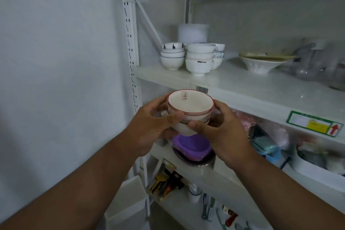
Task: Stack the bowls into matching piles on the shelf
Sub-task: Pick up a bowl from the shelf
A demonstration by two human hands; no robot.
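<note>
Both hands [186, 123] gripping red-rimmed bowls [190, 106], bowl piles [186, 58] on shelf [242, 87] beyond

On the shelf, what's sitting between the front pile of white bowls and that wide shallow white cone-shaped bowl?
Nothing in the head view: bare shelf lies between the front pile of white bowls and the wide shallow white cone-shaped bowl.

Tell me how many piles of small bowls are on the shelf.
3. One pile at the shelf's left end, one right beside it, and one partly hidden behind that. More may sit out of sight.
</note>
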